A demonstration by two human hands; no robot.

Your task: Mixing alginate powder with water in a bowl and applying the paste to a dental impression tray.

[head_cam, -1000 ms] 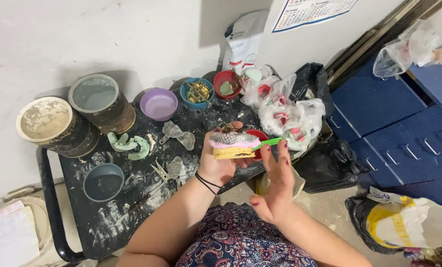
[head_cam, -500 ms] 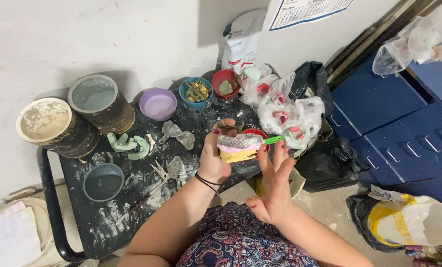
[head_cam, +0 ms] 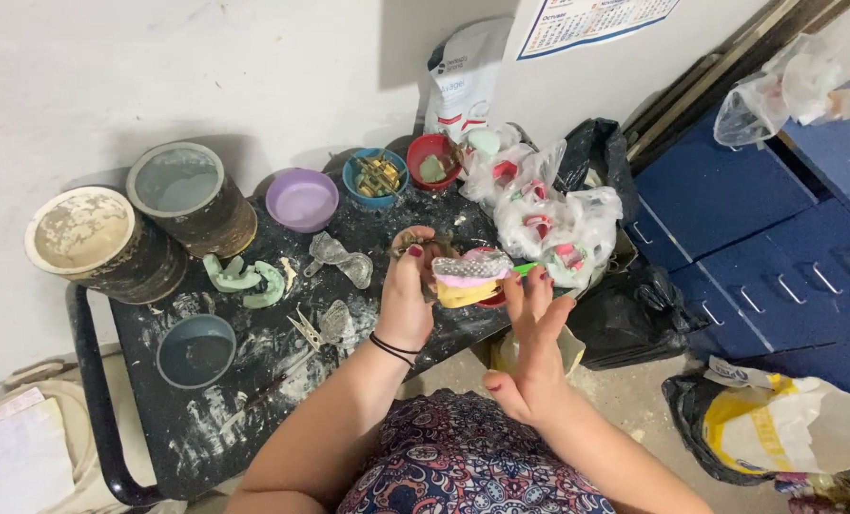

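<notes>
So the thing in hand is a dental impression tray (head_cam: pixel 470 278), a perforated pale one stacked with pink and yellow material under it and a green handle poking out to the right. We've got it held up just above the front edge of the black worktop (head_cam: pixel 244 400), near the middle of the view. Our left hand (head_cam: pixel 408 297) has its fingers (head_cam: pixel 413 255) curled round the tray's left end, gripping it. Our right hand (head_cam: pixel 531 354) is spread open, fingers loose and holding nothing, fingertips right by the green handle; touching or just short of it, we can't tell.

Looks to us like the middle of working the tray over, left hand steadying, right hand coming in. Next move probably calls for a careful pinch on that handle or the rim without squashing the soft layers.

Around it: a small red bowl sits right behind the tray, a pair of metal trays (head_cam: pixel 341 259) and some green impression pieces (head_cam: pixel 244 280) lie further left on the worktop, then a grey rubber mixing bowl (head_cam: pixel 195 350), a purple bowl (head_cam: pixel 301 200) and two crusty plaster buckets (head_cam: pixel 135 228). Clear bags of casts (head_cam: pixel 548 214) pile up to the right.

Compared with half a second ago, the tray has dropped slightly and the right hand has risen toward it, fingers fanned wider.
</notes>
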